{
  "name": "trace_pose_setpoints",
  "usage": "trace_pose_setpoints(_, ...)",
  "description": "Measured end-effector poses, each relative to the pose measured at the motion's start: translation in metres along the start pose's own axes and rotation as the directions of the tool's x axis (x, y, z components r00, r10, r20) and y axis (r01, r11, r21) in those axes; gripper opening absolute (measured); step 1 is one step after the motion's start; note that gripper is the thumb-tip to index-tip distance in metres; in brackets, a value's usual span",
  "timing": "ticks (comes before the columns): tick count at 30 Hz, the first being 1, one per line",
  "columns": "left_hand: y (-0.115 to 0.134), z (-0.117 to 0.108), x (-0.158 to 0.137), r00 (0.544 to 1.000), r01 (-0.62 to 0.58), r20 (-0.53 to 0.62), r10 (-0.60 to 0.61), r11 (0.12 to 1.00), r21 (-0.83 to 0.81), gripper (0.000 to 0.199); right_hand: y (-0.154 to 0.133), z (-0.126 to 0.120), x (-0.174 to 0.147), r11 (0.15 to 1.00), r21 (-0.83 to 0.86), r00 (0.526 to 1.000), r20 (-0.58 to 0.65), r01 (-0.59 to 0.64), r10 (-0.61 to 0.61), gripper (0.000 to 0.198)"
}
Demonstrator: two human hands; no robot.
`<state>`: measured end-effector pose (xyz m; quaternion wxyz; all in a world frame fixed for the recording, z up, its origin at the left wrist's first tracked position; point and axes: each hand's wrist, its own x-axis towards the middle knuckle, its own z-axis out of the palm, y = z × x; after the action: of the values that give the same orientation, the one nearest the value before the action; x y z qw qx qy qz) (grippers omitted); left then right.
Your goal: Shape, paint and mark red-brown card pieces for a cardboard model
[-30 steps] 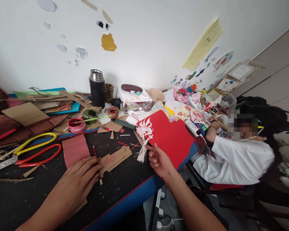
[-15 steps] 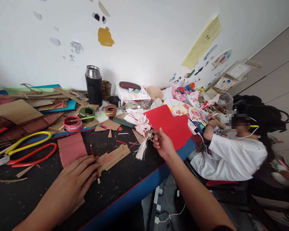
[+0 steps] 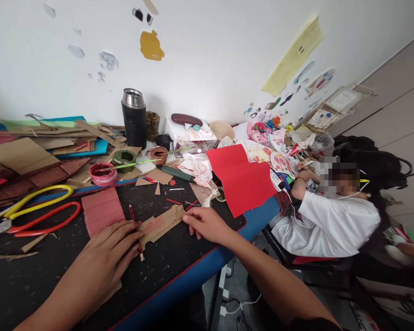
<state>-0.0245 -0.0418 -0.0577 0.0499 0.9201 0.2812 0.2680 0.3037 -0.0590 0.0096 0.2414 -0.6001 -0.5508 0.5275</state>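
Note:
My left hand (image 3: 110, 248) lies with its fingers stretched out over the left end of a brown cardboard strip (image 3: 163, 223) with notched edges and reddish marks. Under those fingers runs a thin red pencil-like stick (image 3: 131, 212), its pale lower end showing below them. A pinkish-red painted cardboard piece (image 3: 103, 209) sits beside the hand. My right hand (image 3: 205, 224) has its fingers curled, the tips pinching at the strip's right end. Just beyond it lie a white pouch with red pattern (image 3: 200, 171), its white tassel (image 3: 209, 197) and a red sheet (image 3: 243, 179).
Yellow-handled (image 3: 41, 200) and red-handled scissors (image 3: 48, 223) lie left. Behind are paint jars, pink (image 3: 103, 177) and green (image 3: 123, 161), a black flask (image 3: 134, 122) and stacked cardboard scraps (image 3: 58, 140). A person in a white shirt (image 3: 331, 225) sits at the right.
My right hand has come away from the pouch and tassel, moving left and nearer to the strip's right end. The tassel has shifted towards the red sheet. My left hand stays in place.

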Motion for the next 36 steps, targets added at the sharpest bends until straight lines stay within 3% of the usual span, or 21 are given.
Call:
trace_pose_setpoints(1,0.0,0.0,0.0,1.0,0.008,-0.002,-0.008,1.0,-0.008,0.042,0.001,0.001,0.002,1.0,-0.015,1.0,0.013,-0.021,0.021,0.026)
trace_pose_setpoints(5,-0.001,-0.001,-0.001,0.999,-0.036,-0.009,0.036,0.999,0.007,0.044,0.006,-0.016,0.025,0.994,0.077,0.987,-0.139,-0.072,0.082,0.024)
trace_pose_setpoints(7,-0.001,-0.001,-0.001,0.999,-0.043,-0.011,0.043,0.999,0.013,0.042,0.009,-0.033,0.038,0.987,0.149,0.952,-0.288,-0.065,0.106,0.025)
trace_pose_setpoints(10,0.0,-0.001,0.0,1.0,0.022,-0.012,-0.022,1.0,-0.002,0.039,0.012,-0.057,0.053,0.983,0.177,0.919,-0.38,-0.04,0.106,0.028)
trace_pose_setpoints(14,0.0,0.0,0.0,0.997,0.068,-0.028,-0.07,0.997,-0.045,0.038,0.013,-0.073,0.064,0.977,0.214,0.887,-0.449,-0.012,0.109,0.038)
trace_pose_setpoints(19,0.0,0.002,-0.001,0.995,0.103,-0.003,-0.103,0.993,-0.05,0.041,0.011,-0.07,0.068,0.975,0.222,0.875,-0.476,0.021,0.09,0.042)
trace_pose_setpoints(27,0.006,-0.003,0.002,0.999,0.048,0.008,-0.048,0.999,-0.005,0.042,-0.001,-0.033,0.046,0.99,0.128,0.924,-0.383,0.061,-0.008,0.039)
trace_pose_setpoints(30,0.009,-0.009,0.006,1.0,0.019,-0.008,-0.019,0.999,0.036,0.039,-0.015,-0.012,0.04,0.984,-0.121,0.951,-0.264,0.133,-0.161,0.032)
trace_pose_setpoints(33,0.012,-0.012,0.008,1.0,-0.005,-0.021,0.005,0.999,0.045,0.038,-0.029,0.008,0.039,0.88,-0.394,0.94,-0.102,0.263,-0.327,0.023)
trace_pose_setpoints(36,0.015,-0.013,0.009,0.999,-0.028,-0.027,0.029,0.999,0.038,0.041,-0.039,0.026,0.043,0.75,-0.536,0.902,0.058,0.389,-0.427,0.02)
